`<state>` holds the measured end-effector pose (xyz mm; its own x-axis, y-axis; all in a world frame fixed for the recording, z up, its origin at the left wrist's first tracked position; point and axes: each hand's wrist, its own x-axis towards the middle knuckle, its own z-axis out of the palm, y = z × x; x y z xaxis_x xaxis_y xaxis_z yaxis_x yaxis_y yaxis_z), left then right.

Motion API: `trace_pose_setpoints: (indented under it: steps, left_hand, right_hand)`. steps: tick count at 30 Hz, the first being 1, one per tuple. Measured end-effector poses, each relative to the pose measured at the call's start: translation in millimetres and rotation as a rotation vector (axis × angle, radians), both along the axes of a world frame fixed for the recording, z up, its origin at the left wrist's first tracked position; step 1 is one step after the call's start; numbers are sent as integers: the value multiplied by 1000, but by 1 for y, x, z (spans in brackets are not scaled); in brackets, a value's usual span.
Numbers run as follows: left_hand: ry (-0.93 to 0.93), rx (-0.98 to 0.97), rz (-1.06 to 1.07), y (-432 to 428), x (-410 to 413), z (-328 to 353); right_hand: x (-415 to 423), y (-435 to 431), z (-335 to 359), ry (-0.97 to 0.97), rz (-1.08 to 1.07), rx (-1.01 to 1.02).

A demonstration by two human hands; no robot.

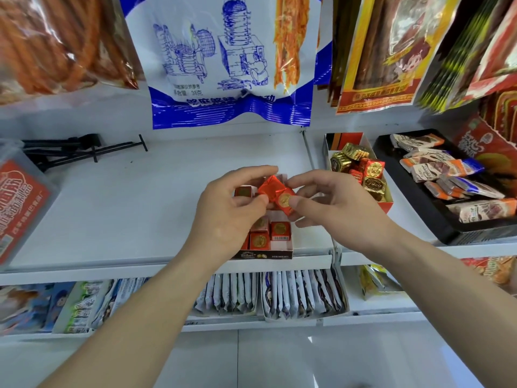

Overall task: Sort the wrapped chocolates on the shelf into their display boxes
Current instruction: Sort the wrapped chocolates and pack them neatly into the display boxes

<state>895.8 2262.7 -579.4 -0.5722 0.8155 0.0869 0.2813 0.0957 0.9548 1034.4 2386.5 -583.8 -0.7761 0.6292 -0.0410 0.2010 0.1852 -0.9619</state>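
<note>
White shop shelving fills the view, with hanging snack bags above, among them a blue-and-white pouch (232, 60). Both hands meet over the middle shelf (126, 205). The left hand (229, 211) pinches a red foil-wrapped chocolate (267, 187) between thumb and curled forefinger. The right hand (338, 203) pinches a second red chocolate with a gold seal (285, 202) between thumb and fingers. The two sweets touch each other between the fingertips.

Directly beneath the fingers, at the shelf's front edge, sits an open display box (263, 254). Red gold-sealed chocolates (279, 229) stand in it in rows, and more show behind the left fingers. Just beyond the right hand's fingers stands another display box (387, 205) with a jumble of gold-wrapped chocolates (355, 151) and red ones (373, 168). Further out past that hand, a black tray (428, 214) carries wrapped bars (442, 169). Well away from the left fingers, at the back of the shelf, lie black display hooks (81, 149). Below the wrists, the lower shelf carries upright rows of packets (302, 292).
</note>
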Motion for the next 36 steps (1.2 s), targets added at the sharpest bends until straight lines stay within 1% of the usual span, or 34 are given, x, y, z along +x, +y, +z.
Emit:
trace_pose_setpoints:
  steps: [5, 11, 13, 17, 19, 24, 28, 36]
  left_hand:
    - [-3, 29, 34, -1, 1, -2]
    - [98, 17, 164, -4, -7, -4]
    - [101, 32, 145, -5, -8, -4]
    - [37, 85, -15, -7, -5, -1]
    - [31, 89, -47, -8, -7, -2]
    - [-16, 78, -33, -8, -12, -4]
    - [-15, 50, -24, -8, -14, -7]
    - [4, 33, -39, -7, -15, -9]
  right_hand:
    - [-5, -3, 2, 78, -34, -131]
    - [-11, -6, 4, 80, -24, -180]
    - [-13, -7, 3, 80, -12, -193]
    - [-14, -7, 3, 120, -9, -225]
    - [-14, -5, 3, 146, -9, -249]
    - [-15, -4, 0, 140, 30, -248]
    - [-15, -3, -2, 143, 44, -250]
    - [-15, -1, -4, 107, 5, -158]
